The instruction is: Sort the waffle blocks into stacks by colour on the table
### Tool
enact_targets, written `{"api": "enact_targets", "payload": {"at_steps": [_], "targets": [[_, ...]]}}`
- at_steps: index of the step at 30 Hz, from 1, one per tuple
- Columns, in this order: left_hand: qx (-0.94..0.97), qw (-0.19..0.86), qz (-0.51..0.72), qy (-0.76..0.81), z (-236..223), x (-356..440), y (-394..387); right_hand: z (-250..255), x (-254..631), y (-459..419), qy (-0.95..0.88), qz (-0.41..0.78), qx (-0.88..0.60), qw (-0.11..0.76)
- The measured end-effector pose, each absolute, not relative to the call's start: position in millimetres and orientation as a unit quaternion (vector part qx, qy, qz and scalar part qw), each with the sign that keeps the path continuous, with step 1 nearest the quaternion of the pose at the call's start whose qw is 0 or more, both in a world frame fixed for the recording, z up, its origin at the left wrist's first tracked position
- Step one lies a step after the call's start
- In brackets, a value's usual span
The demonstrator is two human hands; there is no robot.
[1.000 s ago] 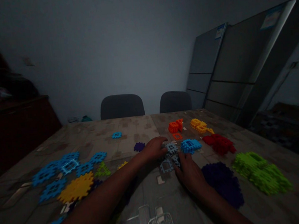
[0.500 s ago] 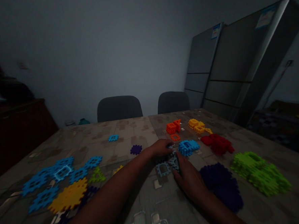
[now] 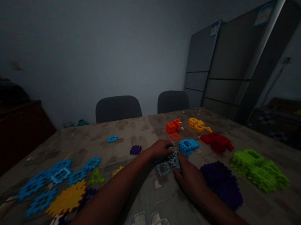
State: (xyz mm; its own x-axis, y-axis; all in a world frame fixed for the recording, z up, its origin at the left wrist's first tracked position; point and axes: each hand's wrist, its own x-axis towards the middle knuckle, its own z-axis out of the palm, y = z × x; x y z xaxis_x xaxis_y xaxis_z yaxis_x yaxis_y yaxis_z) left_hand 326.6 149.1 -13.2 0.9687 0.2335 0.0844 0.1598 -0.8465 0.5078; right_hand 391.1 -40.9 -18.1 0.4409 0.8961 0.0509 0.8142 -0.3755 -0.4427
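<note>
Grey pieces: a small bunch of flat grey-blue toy pieces (image 3: 169, 163) with toothed edges and square holes. They lie on the bench (image 3: 131, 134), just left of the blue pile (image 3: 188, 146).
Left hand: the left hand (image 3: 160, 148) lies flat at the far side of the grey pieces, fingers touching them. The room is dark, so I cannot tell if it pinches one.
Right hand: the right hand (image 3: 191, 178) lies at the near right side of the grey pieces, fingers stretched onto them. I cannot tell if it grips.
Change: a second ago one grey piece showed clear and light by the left hand's fingers. Now the hands sit closer together and that piece is mostly hidden. The view has also slid a little, so the piles sit a bit more to the left.
Around the grey pieces: purple pile (image 3: 222, 182) to the near right, green pile (image 3: 258, 170) beyond that. Red pile (image 3: 217, 142), yellow pile (image 3: 197, 124) and orange pile (image 3: 172, 126) are further back. A purple piece (image 3: 135, 149) lies just left. Big blue and yellow gears (image 3: 60, 186) lie far left.
Room: bare bench shows behind the grey pieces, up to the two chairs (image 3: 118, 108). The far bench edge is well apart from the grey pieces.
</note>
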Motion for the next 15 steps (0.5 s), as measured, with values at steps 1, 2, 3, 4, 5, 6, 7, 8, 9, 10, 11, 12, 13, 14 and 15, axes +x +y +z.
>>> {"api": "enact_targets", "payload": {"at_steps": [1, 2, 3, 4, 5, 6, 7, 8, 9, 10, 11, 12, 13, 14, 15], "targets": [[0.958, 0.258, 0.070, 0.101, -13.2, 326.7, 149.0, -16.6, 389.3, -40.8, -0.517, 0.101, -0.827, 0.194], [0.958, 0.259, 0.069, 0.100, -13.3, 326.8, 149.0, -15.5, 387.7, -40.5, -0.517, 0.100, -0.831, 0.182], [0.958, 0.260, 0.068, 0.098, -13.4, 327.0, 149.1, -14.8, 386.5, -39.9, -0.515, 0.097, -0.834, 0.170], [0.958, 0.261, 0.068, 0.097, -13.7, 327.2, 149.2, -14.6, 385.7, -39.4, -0.515, 0.093, -0.837, 0.160], [0.958, 0.263, 0.068, 0.097, -14.0, 327.4, 149.5, -14.8, 385.4, -38.7, -0.515, 0.086, -0.840, 0.151], [0.957, 0.264, 0.068, 0.097, -14.3, 327.6, 149.7, -15.5, 385.5, -38.1, -0.514, 0.080, -0.842, 0.144], [0.957, 0.265, 0.068, 0.099, -14.5, 327.8, 150.0, -16.5, 386.0, -37.5, -0.515, 0.076, -0.843, 0.140], [0.957, 0.265, 0.067, 0.100, -14.8, 328.0, 150.3, -17.7, 386.6, -37.0, -0.516, 0.073, -0.842, 0.137], [0.956, 0.266, 0.066, 0.101, -14.9, 328.2, 150.6, -18.9, 387.2, -36.4, -0.518, 0.071, -0.841, 0.136], [0.956, 0.267, 0.065, 0.101, -14.9, 328.3, 150.8, -19.9, 387.7, -35.9, -0.521, 0.071, -0.840, 0.136], [0.956, 0.268, 0.064, 0.101, -14.8, 328.4, 150.9, -20.7, 388.0, -35.5, -0.522, 0.071, -0.839, 0.136], [0.956, 0.269, 0.064, 0.102, -14.6, 328.5, 151.0, -21.2, 388.2, -35.1, -0.522, 0.071, -0.839, 0.136], [0.955, 0.270, 0.065, 0.103, -14.4, 328.6, 151.0, -21.3, 388.2, -34.8, -0.521, 0.072, -0.839, 0.137], [0.955, 0.271, 0.066, 0.104, -14.2, 328.6, 151.0, -21.0, 388.2, -34.7, -0.520, 0.074, -0.840, 0.138], [0.954, 0.273, 0.068, 0.106, -14.0, 328.5, 151.0, -20.4, 388.3, -34.8, -0.520, 0.077, -0.839, 0.140]]}}
